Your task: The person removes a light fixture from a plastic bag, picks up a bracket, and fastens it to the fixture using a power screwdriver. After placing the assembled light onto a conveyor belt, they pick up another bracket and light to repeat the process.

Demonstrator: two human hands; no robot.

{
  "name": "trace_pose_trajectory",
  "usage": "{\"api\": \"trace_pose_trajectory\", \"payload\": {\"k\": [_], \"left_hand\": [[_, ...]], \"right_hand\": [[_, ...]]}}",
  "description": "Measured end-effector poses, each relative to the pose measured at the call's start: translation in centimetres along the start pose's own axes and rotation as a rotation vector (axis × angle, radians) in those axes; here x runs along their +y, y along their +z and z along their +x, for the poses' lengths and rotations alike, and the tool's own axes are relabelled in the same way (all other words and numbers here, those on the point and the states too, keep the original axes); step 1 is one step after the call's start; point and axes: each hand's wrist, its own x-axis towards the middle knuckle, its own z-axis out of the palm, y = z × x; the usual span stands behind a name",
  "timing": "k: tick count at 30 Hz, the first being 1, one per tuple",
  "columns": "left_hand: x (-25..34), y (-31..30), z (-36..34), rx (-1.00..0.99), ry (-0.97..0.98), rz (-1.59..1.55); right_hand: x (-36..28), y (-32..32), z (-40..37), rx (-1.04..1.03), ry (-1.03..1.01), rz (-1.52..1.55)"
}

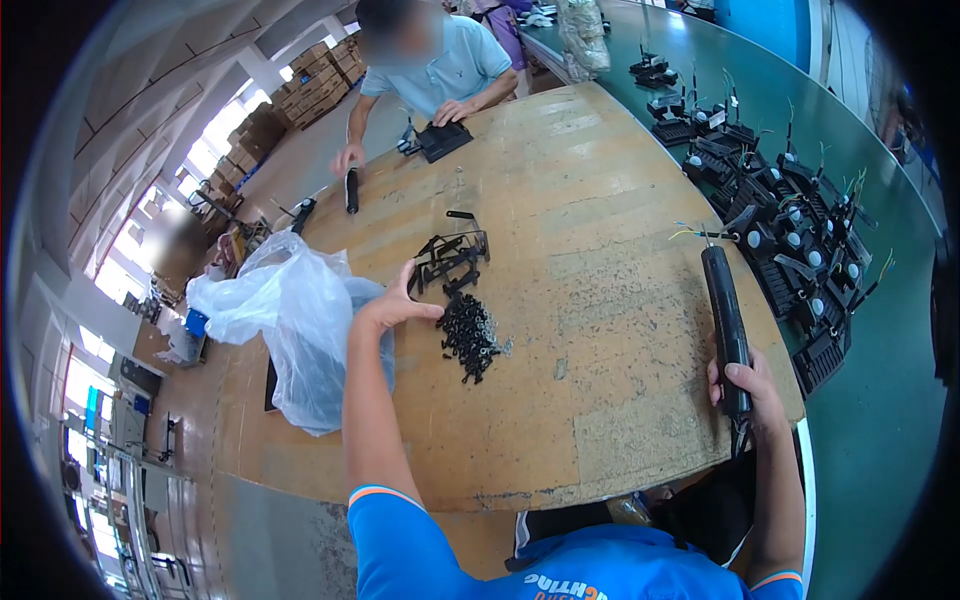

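My right hand (752,388) is wrapped round a black electric screwdriver (724,310), its bit pointing away from me over the table's right side. My left hand (395,305) is held with thumb and fingers apart, and nothing shows between them. Just right of its thumb lies a heap of small black screws (466,338), mixed with some silvery washers or nuts along its right edge. Beyond the fingertips, several black metal brackets (452,255) lie tangled together. A crumpled clear plastic bag (305,335) sits left of my left forearm.
The worn wooden table (600,400) has a curved near edge. Along the right, a green conveyor belt (880,400) carries many black lamp housings (790,230) with loose wires. Across the table a co-worker (440,70) handles a black housing (443,140) and another screwdriver (352,190).
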Motion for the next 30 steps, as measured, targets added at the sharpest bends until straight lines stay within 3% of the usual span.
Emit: {"api": "trace_pose_trajectory", "payload": {"k": [2,3,4,6,11,14,18,24,26,27,29,30], "left_hand": [[1.7,-1.0,0.9,0.011,-0.094,0.067],[3.7,-0.9,1.1,0.180,-0.084,0.253],[3.5,-0.8,2.3,0.166,-0.073,0.252],[2.9,0.7,6.2,0.357,0.125,0.192],[2.5,5.2,12.4,0.346,0.279,0.369],[3.3,5.8,12.0,0.181,0.193,0.565],[5.1,7.0,7.5,0.147,0.285,0.512],[6.6,8.3,3.3,0.310,0.453,0.643],[9.8,9.4,2.0,0.415,0.504,0.582],[11.9,11.0,1.2,0.385,0.620,0.290],[17.6,15.1,-2.0,0.108,0.474,-0.007],[19.7,17.5,-3.2,-0.028,0.543,-0.037]], "right_hand": [[-0.1,0.1,0.2,0.015,0.011,0.008],[-0.2,0.1,0.3,0.009,0.021,0.028],[-0.3,0.1,0.3,0.007,0.030,0.049],[-0.5,0.6,0.3,0.005,0.054,0.060],[0.0,-0.8,0.2,-0.113,0.062,0.125],[0.5,-1.2,0.4,-0.156,0.030,0.124],[0.9,-1.4,0.6,-0.150,0.038,0.104],[0.1,-1.0,-1.9,-0.236,-0.120,-0.076],[-0.5,-0.4,-5.2,-0.212,-0.337,0.033],[-0.7,-0.5,-7.4,-0.193,-0.346,0.113],[0.2,-2.3,-11.5,-0.147,-0.413,0.137],[0.8,-3.7,-13.3,-0.119,-0.481,0.071]]}}
